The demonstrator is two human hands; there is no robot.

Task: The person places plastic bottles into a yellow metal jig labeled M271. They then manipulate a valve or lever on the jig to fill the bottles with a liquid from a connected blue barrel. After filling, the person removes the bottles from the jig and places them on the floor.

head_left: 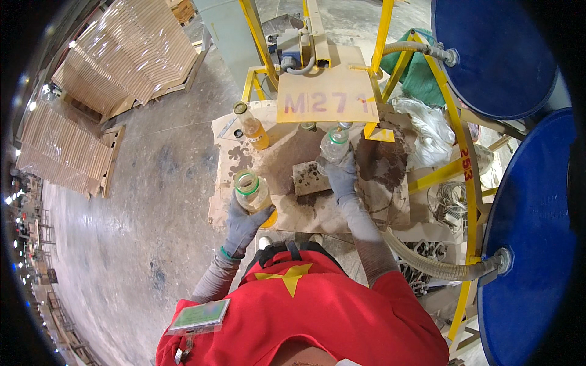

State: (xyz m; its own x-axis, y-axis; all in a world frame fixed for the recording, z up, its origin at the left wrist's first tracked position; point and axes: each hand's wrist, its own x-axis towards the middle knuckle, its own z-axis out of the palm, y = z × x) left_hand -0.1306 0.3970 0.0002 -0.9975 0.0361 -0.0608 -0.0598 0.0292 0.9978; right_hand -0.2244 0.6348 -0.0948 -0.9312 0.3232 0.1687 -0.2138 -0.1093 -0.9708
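Note:
My left hand, in a grey glove, is closed round a clear jar with a green rim and yellow liquid low in it. My right hand, gloved the same way, is wrapped round the lower part of a clear bottle with a green ring at its neck. Beyond the jar stands a bottle of orange liquid, a small dark cap beside it. A spotted, stained block lies on the stained cardboard by my right hand. Another green-rimmed bottle top shows partly under the board.
A marked board on a yellow frame overhangs the far side. Two blue drums with hoses stand at the right. White plastic sheeting lies beside the frame. Wrapped stacks on pallets occupy the far left floor.

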